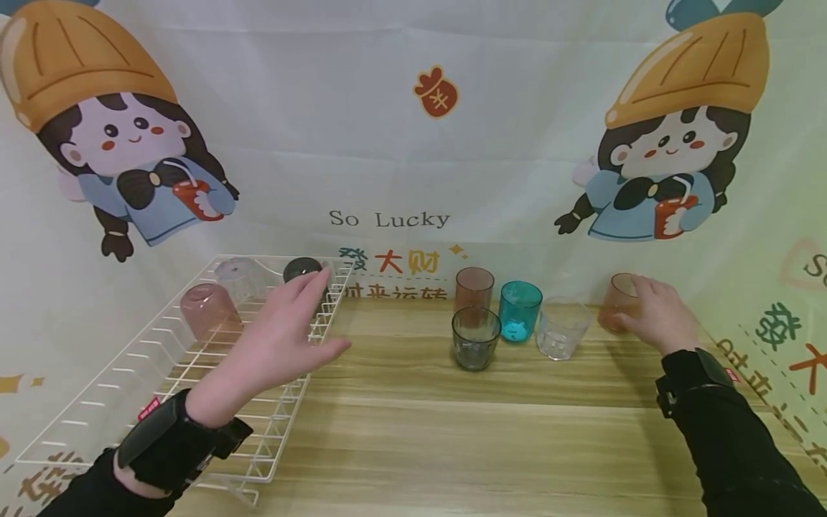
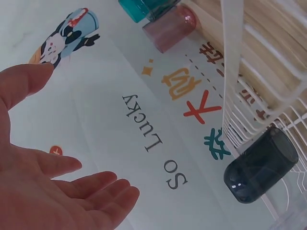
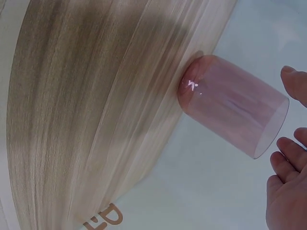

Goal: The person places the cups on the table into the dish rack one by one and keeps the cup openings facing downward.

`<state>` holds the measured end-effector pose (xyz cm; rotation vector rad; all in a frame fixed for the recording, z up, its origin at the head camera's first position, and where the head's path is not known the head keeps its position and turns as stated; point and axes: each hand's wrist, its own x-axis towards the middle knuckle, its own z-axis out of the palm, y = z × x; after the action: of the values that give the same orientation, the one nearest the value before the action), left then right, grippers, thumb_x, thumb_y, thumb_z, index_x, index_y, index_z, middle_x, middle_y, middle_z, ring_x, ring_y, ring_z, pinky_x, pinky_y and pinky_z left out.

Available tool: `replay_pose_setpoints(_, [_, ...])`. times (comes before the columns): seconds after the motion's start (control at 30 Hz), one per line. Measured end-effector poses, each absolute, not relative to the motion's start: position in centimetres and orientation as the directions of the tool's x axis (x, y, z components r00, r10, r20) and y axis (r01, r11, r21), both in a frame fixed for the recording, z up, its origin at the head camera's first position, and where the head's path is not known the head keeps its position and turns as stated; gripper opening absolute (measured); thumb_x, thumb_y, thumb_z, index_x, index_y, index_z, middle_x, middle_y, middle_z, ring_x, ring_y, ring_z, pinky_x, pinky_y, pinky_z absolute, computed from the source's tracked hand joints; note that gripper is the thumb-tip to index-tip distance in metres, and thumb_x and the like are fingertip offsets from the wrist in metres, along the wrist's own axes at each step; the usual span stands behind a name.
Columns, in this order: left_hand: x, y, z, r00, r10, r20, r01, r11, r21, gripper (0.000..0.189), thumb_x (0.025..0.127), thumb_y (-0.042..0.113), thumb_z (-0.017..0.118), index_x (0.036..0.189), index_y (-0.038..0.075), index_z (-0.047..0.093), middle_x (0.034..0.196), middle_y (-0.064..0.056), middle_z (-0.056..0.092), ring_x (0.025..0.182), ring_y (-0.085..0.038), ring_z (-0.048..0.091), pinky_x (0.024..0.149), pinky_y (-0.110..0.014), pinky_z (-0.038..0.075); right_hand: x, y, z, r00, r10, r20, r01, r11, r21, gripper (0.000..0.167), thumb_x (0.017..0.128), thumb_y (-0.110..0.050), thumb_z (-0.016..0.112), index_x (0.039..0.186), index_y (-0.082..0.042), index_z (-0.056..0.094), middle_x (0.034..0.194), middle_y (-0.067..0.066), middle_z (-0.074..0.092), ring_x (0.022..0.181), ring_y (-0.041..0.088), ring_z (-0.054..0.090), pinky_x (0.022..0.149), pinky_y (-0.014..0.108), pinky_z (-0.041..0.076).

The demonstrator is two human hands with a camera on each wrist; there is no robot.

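Observation:
My left hand [image 1: 274, 345] hovers over the white wire rack [image 1: 284, 431], fingers extended and thumb spread, with nothing in it. Upside down in the rack stand a dark grey glass [image 2: 261, 165], a pink glass [image 1: 208, 312] and a clear glass [image 1: 234, 276]. At the back right of the table, my right hand [image 1: 665, 316] is beside an upright pink tumbler [image 1: 614, 305]. The right wrist view shows the thumb and fingers spread around the rim of this tumbler [image 3: 235, 105], with a gap between them and the glass.
Upright on the wooden table [image 1: 452, 445] stand a pink glass [image 1: 474, 283], a grey glass [image 1: 476, 348], a teal glass [image 1: 520, 309] and a clear glass [image 1: 561, 330], close together. A printed cloth [image 1: 388, 165] hangs behind the table.

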<state>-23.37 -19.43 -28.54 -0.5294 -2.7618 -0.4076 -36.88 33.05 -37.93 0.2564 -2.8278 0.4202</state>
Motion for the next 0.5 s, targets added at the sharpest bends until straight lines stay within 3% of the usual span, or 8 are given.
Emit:
replay_pose_setpoints(0.27, [-22.7,-18.4,-29.0,-0.857,0.373,0.356,0.461,0.864,0.202,0.096,0.075,0.038,0.075,0.148,0.002,0.025,0.146,-0.023,0.035,0.132,-0.040,0.035,0.109,-0.055,0.031,-37.5,33.2,-38.5,-0.941,-0.147,0.304,-0.228,0.941,-0.251,0.072,0.079,-0.023,0.072,0.133,0.009,0.037,0.129,0.036,0.042,0.118,0.053,0.036,0.097,0.066,0.034])
replay_pose_setpoints(0.5, [-22.0,-17.6,-28.9,-0.859,0.393,0.329,0.476,0.848,0.231,0.098,0.075,0.039,0.076,0.149,0.004,0.023,0.147,-0.021,0.034,0.133,-0.039,0.034,0.109,-0.054,0.031,-38.0,33.3,-39.2,-0.917,-0.229,0.326,-0.308,0.926,-0.217,0.063,0.076,-0.018,0.076,0.127,0.005,0.046,0.131,0.029,0.046,0.119,0.047,0.041,0.102,0.061,0.033])
